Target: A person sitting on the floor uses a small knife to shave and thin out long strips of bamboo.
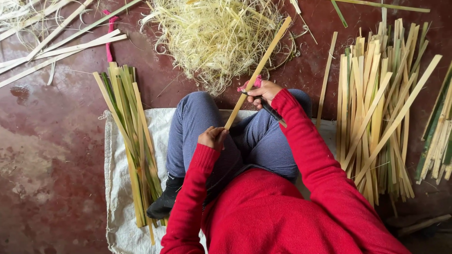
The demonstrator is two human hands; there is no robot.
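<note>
Our left hand (213, 137) grips the bamboo strip (258, 71) low over the lap; right hand (263, 91) clenches a knife (272, 112), prob. blade on strip. We'd keep strokes shallow, angled away w/ steady pressure.

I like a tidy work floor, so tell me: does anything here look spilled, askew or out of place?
Mostly orderly. The tangled heap of pale bamboo shavings sprawls loose over the red floor, and one pale strip lies slanted across the upright stack of bamboo strips. A wet patch marks the floor at left.
</note>
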